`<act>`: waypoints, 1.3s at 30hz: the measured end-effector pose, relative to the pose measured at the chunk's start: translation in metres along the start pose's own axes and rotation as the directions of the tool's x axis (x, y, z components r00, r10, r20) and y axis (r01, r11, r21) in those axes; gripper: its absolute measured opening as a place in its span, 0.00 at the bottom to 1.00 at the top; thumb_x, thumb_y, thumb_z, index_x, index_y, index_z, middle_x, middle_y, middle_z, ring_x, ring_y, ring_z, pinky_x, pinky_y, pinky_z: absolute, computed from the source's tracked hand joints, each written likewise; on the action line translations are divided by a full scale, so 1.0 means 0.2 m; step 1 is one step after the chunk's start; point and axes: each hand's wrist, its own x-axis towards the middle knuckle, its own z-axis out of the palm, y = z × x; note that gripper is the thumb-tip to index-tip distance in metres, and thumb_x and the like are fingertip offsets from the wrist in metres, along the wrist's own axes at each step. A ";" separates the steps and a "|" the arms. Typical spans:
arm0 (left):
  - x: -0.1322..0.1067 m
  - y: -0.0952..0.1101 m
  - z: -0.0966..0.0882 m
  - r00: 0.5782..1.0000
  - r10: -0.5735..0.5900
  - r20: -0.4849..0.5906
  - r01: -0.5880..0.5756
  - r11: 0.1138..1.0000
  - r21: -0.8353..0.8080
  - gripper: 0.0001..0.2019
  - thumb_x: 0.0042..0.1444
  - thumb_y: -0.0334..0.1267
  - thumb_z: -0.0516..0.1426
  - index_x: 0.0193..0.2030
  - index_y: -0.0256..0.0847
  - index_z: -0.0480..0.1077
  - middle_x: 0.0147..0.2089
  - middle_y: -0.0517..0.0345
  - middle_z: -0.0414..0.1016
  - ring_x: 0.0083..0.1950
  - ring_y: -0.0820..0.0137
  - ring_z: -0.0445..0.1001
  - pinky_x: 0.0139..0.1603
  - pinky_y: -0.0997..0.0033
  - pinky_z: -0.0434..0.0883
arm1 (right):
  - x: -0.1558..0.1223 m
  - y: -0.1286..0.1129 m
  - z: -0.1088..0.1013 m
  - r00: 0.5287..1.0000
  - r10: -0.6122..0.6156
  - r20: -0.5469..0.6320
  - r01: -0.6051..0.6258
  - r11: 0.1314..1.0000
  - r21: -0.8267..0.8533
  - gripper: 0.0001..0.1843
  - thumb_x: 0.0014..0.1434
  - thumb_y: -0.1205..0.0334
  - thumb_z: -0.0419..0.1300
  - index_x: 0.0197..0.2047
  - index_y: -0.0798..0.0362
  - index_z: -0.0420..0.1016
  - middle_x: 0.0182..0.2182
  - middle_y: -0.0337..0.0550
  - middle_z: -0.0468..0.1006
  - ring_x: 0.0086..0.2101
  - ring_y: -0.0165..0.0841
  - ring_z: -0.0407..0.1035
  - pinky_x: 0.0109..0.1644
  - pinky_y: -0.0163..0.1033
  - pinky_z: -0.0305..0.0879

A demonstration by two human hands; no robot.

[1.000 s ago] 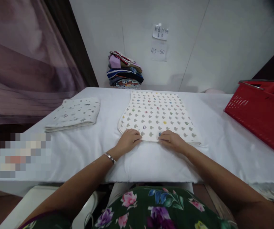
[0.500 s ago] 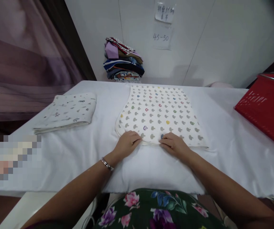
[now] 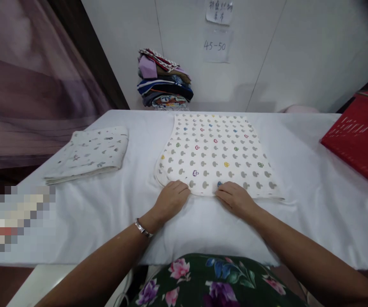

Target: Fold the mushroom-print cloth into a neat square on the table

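Observation:
A cream cloth printed with grey and coloured mushrooms (image 3: 215,155) lies folded flat in the middle of the white-covered table (image 3: 302,213). My left hand (image 3: 171,199) grips its near edge left of centre, fingers curled over the hem. My right hand (image 3: 235,198) grips the same edge just to the right, fingers also curled. The two hands are a short gap apart. A metal bracelet sits on my left wrist.
A second folded printed cloth (image 3: 89,153) lies at the left of the table. A stack of folded coloured fabrics (image 3: 164,83) stands against the back wall. A red plastic basket (image 3: 359,136) sits at the right edge. Paper notes hang on the wall.
Both hands stay on the near edge of the mushroom cloth. The view has shifted slightly, so the basket sits further right and the cloth slightly lower.

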 end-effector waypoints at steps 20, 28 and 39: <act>0.00 0.01 0.00 0.999 0.003 0.053 -0.004 1.000 0.023 0.08 0.59 0.28 0.50 0.33 0.38 0.69 0.35 0.53 0.71 0.39 0.66 0.66 0.39 0.64 0.64 | 0.01 -0.03 0.00 0.996 0.059 0.064 -0.060 0.998 0.019 0.16 0.65 0.68 0.44 0.36 0.50 0.72 0.34 0.45 0.72 0.35 0.36 0.62 0.38 0.41 0.60; 0.02 -0.03 -0.01 0.993 0.008 0.115 -0.007 1.000 -0.008 0.12 0.62 0.33 0.47 0.36 0.39 0.72 0.36 0.54 0.72 0.38 0.68 0.67 0.38 0.67 0.64 | 0.01 -0.03 -0.04 0.995 0.000 0.100 -0.002 1.000 0.019 0.12 0.62 0.70 0.47 0.39 0.53 0.72 0.36 0.47 0.72 0.37 0.37 0.62 0.40 0.43 0.60; 0.04 -0.04 -0.01 0.992 0.024 0.128 -0.021 0.999 -0.024 0.15 0.64 0.34 0.45 0.33 0.40 0.71 0.36 0.56 0.71 0.36 0.69 0.65 0.35 0.67 0.61 | 0.01 -0.01 -0.03 0.995 0.017 0.098 -0.023 0.998 0.064 0.13 0.63 0.68 0.47 0.42 0.51 0.72 0.38 0.46 0.73 0.38 0.37 0.64 0.40 0.42 0.63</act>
